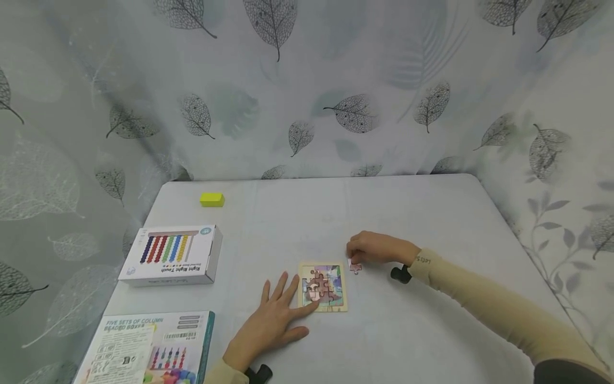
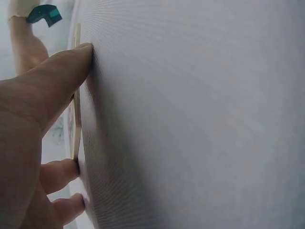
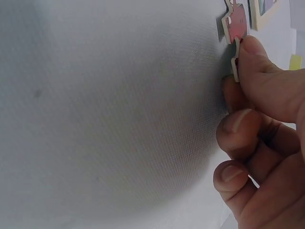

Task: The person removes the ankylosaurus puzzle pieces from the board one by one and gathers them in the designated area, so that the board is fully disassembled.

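Observation:
A square wooden jigsaw puzzle (image 1: 337, 308) with a pale frame lies on the table, its picture partly filled with pieces. My left hand (image 1: 273, 322) is spread flat at its left side, with a finger reaching over the lower-left part of the frame. In the left wrist view, the thumb (image 2: 66, 67) stretches past the puzzle's thin edge (image 2: 76, 124). To the right of the frame, my right hand (image 1: 371, 248) pinches a pink puzzle piece (image 1: 355, 268) between thumb and finger. The right wrist view shows the piece (image 3: 237, 24) beyond the thumb tip, the other fingers curled.
On the left side of the table lie a white box with a bead picture (image 1: 192, 269) and a column-beads box (image 1: 127, 320). A yellow block (image 1: 212, 200) sits near the back left. Leaf-patterned cloth (image 1: 312, 96) hangs around the table.

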A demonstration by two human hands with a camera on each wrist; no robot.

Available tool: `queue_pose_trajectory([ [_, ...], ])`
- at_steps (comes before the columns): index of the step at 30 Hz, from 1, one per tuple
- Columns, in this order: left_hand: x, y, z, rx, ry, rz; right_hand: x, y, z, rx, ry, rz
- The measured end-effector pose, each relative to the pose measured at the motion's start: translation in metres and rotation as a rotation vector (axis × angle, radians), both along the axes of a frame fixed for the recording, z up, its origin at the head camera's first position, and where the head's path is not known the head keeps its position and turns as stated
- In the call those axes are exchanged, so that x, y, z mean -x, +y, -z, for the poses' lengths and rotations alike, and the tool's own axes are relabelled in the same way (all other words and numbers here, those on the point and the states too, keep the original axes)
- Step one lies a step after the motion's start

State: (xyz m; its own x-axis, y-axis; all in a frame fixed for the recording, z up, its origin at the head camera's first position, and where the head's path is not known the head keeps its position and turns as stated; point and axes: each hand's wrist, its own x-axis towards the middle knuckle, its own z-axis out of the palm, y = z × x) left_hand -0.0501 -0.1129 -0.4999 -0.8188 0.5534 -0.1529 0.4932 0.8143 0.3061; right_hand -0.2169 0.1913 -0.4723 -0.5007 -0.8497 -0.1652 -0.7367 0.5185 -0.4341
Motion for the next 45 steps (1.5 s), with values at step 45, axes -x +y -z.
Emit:
queue_pose_trajectory([
  [45,-0.002,0.002,0.001,-0.006,0.014,0.003,-0.026,-0.079,-0.015,-0.136,0.267,-0.267],
])
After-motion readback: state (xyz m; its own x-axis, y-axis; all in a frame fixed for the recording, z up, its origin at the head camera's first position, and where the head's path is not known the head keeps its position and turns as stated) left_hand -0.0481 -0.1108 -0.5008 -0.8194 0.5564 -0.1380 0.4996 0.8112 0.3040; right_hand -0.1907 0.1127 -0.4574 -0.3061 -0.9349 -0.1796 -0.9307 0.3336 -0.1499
